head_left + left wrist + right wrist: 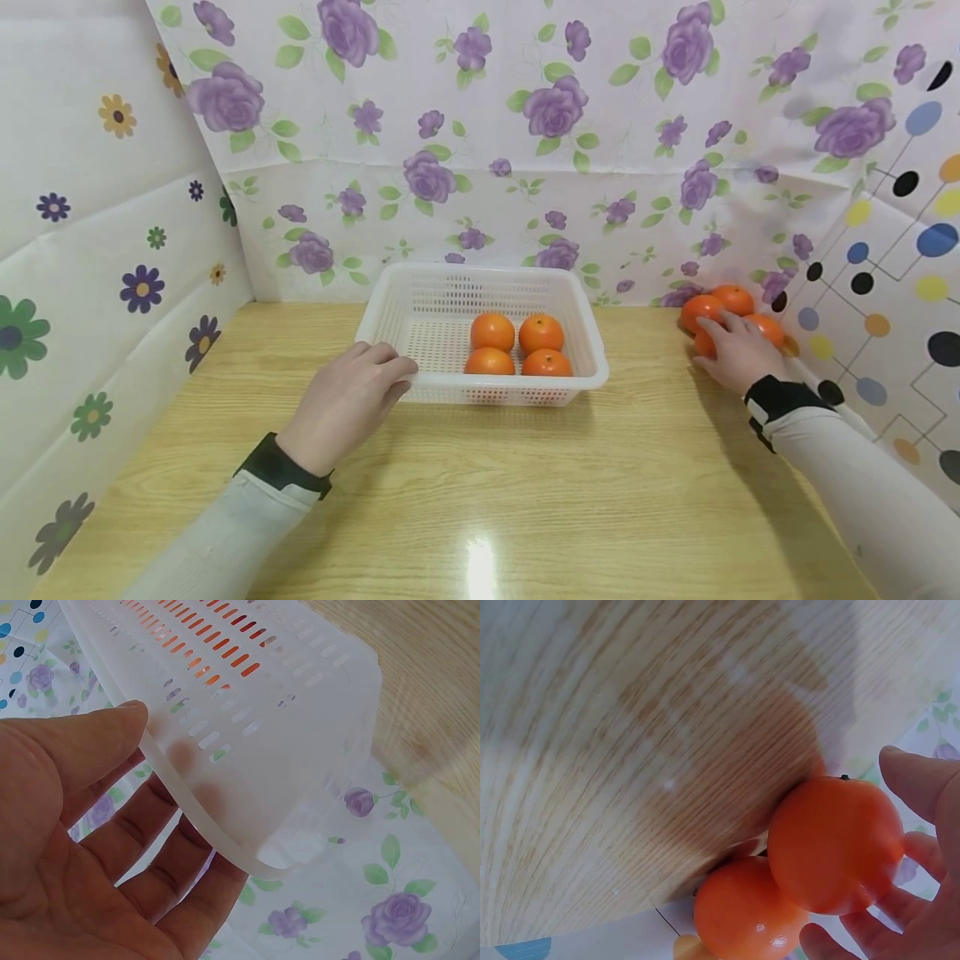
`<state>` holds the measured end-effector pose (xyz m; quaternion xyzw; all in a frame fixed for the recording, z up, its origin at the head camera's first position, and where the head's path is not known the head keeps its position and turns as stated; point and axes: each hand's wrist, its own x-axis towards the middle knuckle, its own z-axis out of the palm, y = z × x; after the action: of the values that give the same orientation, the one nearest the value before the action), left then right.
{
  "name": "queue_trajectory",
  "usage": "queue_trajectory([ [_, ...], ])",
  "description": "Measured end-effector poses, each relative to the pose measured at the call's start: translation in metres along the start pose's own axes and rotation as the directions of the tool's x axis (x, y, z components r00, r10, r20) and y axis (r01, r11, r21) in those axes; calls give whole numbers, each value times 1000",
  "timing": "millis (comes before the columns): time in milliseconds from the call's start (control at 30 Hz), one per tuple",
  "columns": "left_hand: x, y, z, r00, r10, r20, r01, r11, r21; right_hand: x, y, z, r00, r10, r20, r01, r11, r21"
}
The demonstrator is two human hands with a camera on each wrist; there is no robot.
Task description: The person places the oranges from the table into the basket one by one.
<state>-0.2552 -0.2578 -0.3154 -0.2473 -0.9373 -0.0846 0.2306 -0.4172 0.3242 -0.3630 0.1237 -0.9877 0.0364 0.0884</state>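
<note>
Oranges [542, 333], four of them, sit in the right half of a white basket [480, 382] at the centre of the frame, on a wood-grain worktop [525, 500]. The left hand [345, 406] grips the basket's rim at its near left corner, thumb outside the wall and fingertips showing through the plastic from within. Far right of the frame, a cluster of loose fruit [702, 313] lies beside the patterned side cloth [892, 333]. There the right hand [738, 354] is partly spread, fingers loosely bent beside the nearest orange [836, 844], thumb standing off its skin; whether it bears any weight is hard to tell. A flowered cloth [450, 233] hangs across the top of the frame.
</note>
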Motion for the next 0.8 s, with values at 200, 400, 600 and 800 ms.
queue_trajectory([
  [200,0,0,-1,1000,2,2,-2,1000,2,2,3,5,1000,13,5,-13,1000,8],
  [400,0,0,-1,1000,3,2,-3,1000,1,1,2,3,999,34,30,-34,999,10],
  [600,0,0,-1,1000,3,1,-3,1000,2,-1,-2,0,999,31,24,-31,999,-8],
  [800,0,0,-1,1000,-2,5,2,1000,7,0,-2,1,1000,20,-10,-20,1000,-17],
])
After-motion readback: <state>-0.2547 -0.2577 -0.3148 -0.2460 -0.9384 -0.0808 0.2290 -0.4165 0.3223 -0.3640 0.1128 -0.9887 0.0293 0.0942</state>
